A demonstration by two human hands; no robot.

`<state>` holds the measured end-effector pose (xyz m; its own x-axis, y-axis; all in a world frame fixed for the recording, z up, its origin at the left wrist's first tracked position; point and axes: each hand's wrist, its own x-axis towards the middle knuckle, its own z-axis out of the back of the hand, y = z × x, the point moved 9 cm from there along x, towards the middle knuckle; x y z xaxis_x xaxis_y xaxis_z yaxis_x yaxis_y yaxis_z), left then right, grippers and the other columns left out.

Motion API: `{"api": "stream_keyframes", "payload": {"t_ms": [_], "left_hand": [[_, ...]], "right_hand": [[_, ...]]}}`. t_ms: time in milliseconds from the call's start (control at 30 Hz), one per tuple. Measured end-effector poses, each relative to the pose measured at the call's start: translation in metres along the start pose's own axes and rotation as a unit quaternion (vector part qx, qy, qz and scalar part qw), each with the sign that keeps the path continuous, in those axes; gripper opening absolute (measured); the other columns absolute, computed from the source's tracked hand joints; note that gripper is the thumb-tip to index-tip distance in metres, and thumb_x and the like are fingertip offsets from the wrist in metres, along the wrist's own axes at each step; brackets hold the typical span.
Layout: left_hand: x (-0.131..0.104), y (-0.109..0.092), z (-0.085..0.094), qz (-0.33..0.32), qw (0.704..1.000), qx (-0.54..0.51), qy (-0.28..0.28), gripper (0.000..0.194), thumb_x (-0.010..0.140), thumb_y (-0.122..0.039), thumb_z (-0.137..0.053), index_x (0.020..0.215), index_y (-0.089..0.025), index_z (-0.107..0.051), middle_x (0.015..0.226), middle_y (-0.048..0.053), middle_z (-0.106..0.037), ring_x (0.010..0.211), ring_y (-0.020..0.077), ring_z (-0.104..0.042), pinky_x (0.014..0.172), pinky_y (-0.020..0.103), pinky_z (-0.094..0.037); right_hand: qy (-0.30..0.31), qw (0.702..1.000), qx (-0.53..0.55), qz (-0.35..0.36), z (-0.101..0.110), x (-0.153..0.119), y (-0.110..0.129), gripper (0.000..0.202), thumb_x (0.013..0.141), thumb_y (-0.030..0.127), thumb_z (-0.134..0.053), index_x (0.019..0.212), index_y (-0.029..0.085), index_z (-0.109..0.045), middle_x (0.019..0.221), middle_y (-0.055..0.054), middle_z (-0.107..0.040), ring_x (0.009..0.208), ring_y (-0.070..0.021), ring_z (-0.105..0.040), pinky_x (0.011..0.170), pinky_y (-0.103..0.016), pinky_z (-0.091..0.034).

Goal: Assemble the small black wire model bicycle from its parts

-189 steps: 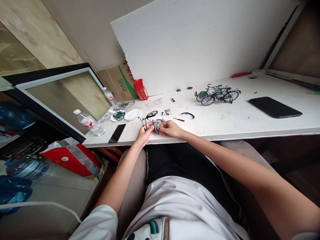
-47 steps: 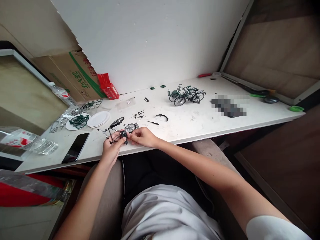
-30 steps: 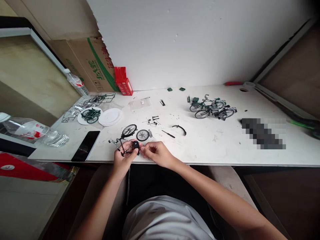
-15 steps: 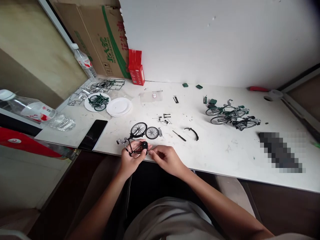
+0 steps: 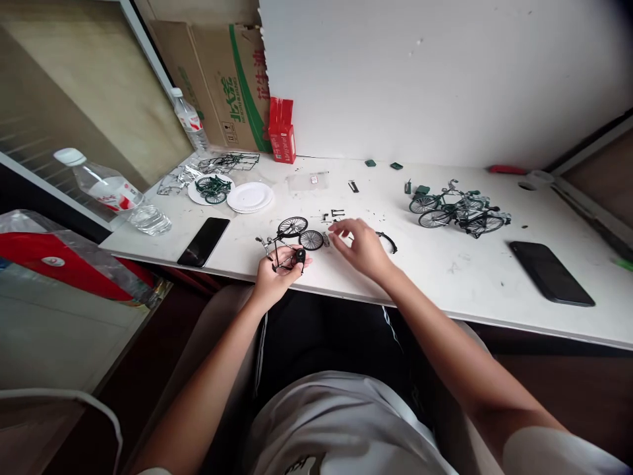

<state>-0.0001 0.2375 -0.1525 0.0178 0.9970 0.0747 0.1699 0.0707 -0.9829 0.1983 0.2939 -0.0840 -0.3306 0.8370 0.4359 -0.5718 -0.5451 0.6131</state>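
Observation:
My left hand (image 5: 275,276) is closed around a small black model bicycle frame (image 5: 277,256) with silver handlebars, near the table's front edge. Just behind it a spoked wheel (image 5: 293,226) and a second wheel (image 5: 311,240) lie on the white table. My right hand (image 5: 360,245) hovers over the small parts, its thumb and fingers apart, and nothing shows between them. A silver rack piece (image 5: 326,239) is left of its fingertips. Small black parts (image 5: 337,212) lie beyond it, and a curved black fender (image 5: 388,242) is to its right.
Assembled model bicycles (image 5: 457,210) stand at the right, near a black phone (image 5: 551,272). At the left are another phone (image 5: 204,241), white plates (image 5: 250,197), a lying bottle (image 5: 116,192) and an upright bottle (image 5: 190,120). A red box (image 5: 282,131) stands behind.
My right hand has left the bicycle frame and moved forward and right, its fingers now apart. My left hand still holds the frame. The view has shifted.

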Motion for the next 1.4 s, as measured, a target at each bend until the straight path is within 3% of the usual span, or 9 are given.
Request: {"api": "stream_keyframes", "payload": {"t_ms": [100,200,367,667,1100,1267,1400], "left_hand": [[0.002,0.001,0.0,0.004,1.0,-0.003,-0.002,0.053,0.076,-0.04,-0.093,0.116,-0.014,-0.069,0.111,0.017,-0.082,0.104,0.0336,-0.082,0.095,0.044,-0.065],[0.004,0.004,0.0,0.014,1.0,0.002,0.009,0.055,0.074,-0.038,-0.094,0.116,-0.012,-0.07,0.108,0.018,-0.082,0.102,0.0336,-0.082,0.094,0.045,-0.065],[0.009,0.007,0.001,0.03,0.999,0.01,0.026,0.055,0.072,-0.037,-0.095,0.114,-0.013,-0.07,0.108,0.017,-0.083,0.101,0.0342,-0.083,0.099,0.049,-0.064],[0.009,0.006,-0.001,0.059,0.998,0.011,0.031,0.064,0.067,-0.043,-0.099,0.115,-0.013,-0.071,0.107,0.016,-0.083,0.101,0.0355,-0.083,0.103,0.052,-0.063],[0.003,0.001,-0.004,0.044,0.998,0.003,0.035,0.067,0.064,-0.042,-0.101,0.114,-0.012,-0.071,0.108,0.016,-0.083,0.105,0.0352,-0.082,0.106,0.054,-0.061],[0.002,-0.001,-0.005,0.036,0.998,0.0,0.044,0.064,0.066,-0.04,-0.101,0.115,-0.012,-0.07,0.107,0.016,-0.083,0.104,0.0337,-0.082,0.106,0.053,-0.061],[0.003,-0.001,-0.005,0.026,0.999,0.0,0.047,0.065,0.066,-0.04,-0.101,0.116,-0.012,-0.07,0.108,0.016,-0.083,0.103,0.0333,-0.082,0.105,0.052,-0.062]], "right_hand": [[0.051,0.982,-0.174,0.046,-0.005,0.03,-0.011,0.016,0.104,0.022,-0.063,0.111,0.017,-0.077,0.109,-0.015,-0.077,0.111,-0.0338,-0.061,0.083,-0.042,-0.049],[0.095,0.957,-0.261,0.081,-0.019,0.046,-0.021,0.017,0.104,0.018,-0.063,0.107,0.016,-0.079,0.108,-0.018,-0.077,0.114,-0.0366,-0.057,0.087,-0.045,-0.046],[0.137,0.942,-0.29,0.096,-0.037,0.052,-0.031,0.022,0.107,0.022,-0.06,0.112,0.014,-0.08,0.109,-0.018,-0.078,0.112,-0.0343,-0.057,0.088,-0.043,-0.042],[0.161,0.926,-0.334,0.076,-0.049,0.052,-0.038,0.033,0.112,0.023,-0.048,0.113,0.013,-0.079,0.118,-0.018,-0.073,0.116,-0.0296,-0.056,0.089,-0.038,-0.042],[0.172,0.883,-0.426,0.095,-0.061,0.055,-0.036,0.036,0.108,0.01,-0.04,0.124,0.005,-0.072,0.129,-0.024,-0.071,0.122,-0.0338,-0.056,0.093,-0.041,-0.045],[0.15,0.896,-0.406,0.103,-0.058,0.054,-0.027,0.033,0.107,0.01,-0.042,0.124,0.006,-0.07,0.127,-0.025,-0.07,0.119,-0.0353,-0.056,0.094,-0.043,-0.046],[0.11,0.941,-0.301,0.109,-0.048,0.048,-0.012,0.029,0.108,0.014,-0.04,0.119,0.009,-0.066,0.124,-0.024,-0.069,0.113,-0.0339,-0.055,0.092,-0.043,-0.047]]}}
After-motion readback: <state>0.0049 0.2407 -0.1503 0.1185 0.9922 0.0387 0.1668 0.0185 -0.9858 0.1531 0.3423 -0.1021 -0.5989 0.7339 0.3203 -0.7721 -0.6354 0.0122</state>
